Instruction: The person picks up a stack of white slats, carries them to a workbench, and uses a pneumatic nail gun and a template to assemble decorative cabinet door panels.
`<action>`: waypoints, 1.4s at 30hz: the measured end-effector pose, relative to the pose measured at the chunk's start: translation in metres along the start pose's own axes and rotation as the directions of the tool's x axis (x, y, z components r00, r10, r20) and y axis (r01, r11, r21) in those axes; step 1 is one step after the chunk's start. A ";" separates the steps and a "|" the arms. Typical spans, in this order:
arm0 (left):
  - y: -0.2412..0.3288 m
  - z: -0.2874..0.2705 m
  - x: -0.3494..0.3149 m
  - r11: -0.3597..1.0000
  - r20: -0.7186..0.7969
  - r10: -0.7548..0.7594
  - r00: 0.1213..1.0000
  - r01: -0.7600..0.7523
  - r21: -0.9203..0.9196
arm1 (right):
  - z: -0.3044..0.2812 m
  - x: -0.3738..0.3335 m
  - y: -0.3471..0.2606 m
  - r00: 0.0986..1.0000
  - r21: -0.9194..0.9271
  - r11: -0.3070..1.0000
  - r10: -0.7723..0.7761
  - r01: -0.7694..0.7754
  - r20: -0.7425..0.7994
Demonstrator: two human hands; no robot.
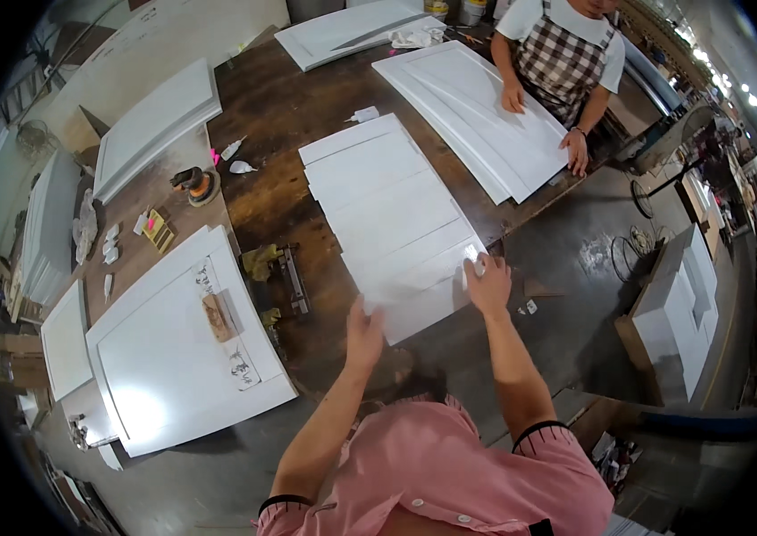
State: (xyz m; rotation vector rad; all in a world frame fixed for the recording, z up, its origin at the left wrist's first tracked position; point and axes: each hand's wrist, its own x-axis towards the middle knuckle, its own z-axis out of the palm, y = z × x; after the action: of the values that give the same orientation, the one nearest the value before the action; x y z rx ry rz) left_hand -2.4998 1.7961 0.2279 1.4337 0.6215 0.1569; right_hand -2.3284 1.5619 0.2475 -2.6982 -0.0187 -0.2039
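Observation:
Several white panels (387, 205) lie overlapping in a row on a dark, stained worktable (262, 192) in front of me. My right hand (488, 286) is at their near right edge, fingers bent and closed around a small pale, shiny thing (471, 254) that I cannot make out. At the near left corner of the nearest panel is my left hand (363, 335), smeared by motion. Its fingers are beside the panel edge, and whether they grip it is not clear.
Across the table, a person in a checked apron (566, 67) rests both hands on a stack of white panels (477, 116). To my left are a large white panel with a wooden block (216, 317), an orange sander (193, 183) and small white bottles (242, 167). A metal clamp-like tool (293, 280) lies nearer.

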 end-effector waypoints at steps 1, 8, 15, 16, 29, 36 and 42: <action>0.006 0.002 -0.003 0.997 -0.004 0.071 0.997 -0.071 -0.027 | 0.004 -0.008 0.006 0.999 0.020 1.000 -0.018 0.019 -0.051; 0.043 -0.022 -0.077 0.968 -0.050 -0.215 0.975 0.206 -0.145 | -0.003 -0.024 0.013 0.807 0.889 -0.282 0.382 -0.362 0.450; 0.102 -0.076 -0.126 0.912 0.220 -0.213 0.952 0.275 -0.305 | -0.055 -0.010 -0.117 0.688 0.282 -0.650 -0.534 -0.706 0.491; 0.123 -0.091 -0.128 0.916 0.290 -0.260 0.921 0.330 -0.227 | -0.052 -0.019 -0.144 0.589 0.163 -0.585 -0.678 -0.795 0.439; 0.138 -0.314 -0.173 0.989 0.036 -0.100 0.994 0.104 -0.108 | 0.050 -0.167 -0.420 0.554 0.753 0.566 -0.765 0.335 0.329; 0.138 -0.366 -0.126 0.981 -0.193 -0.189 0.963 0.192 -0.005 | 0.083 -0.202 -0.419 0.603 0.369 0.647 -0.760 0.667 0.243; 0.150 -0.341 -0.085 0.688 -0.382 0.025 0.924 0.261 0.677 | 0.088 -0.200 -0.420 0.614 0.420 0.597 -0.782 0.684 0.113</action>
State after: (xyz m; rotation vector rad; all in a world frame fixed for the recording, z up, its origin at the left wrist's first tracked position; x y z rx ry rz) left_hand -2.6975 2.0778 0.3930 2.1490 1.1769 0.0704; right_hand -2.5328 1.9838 0.3160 -2.1756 -1.1902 -0.0350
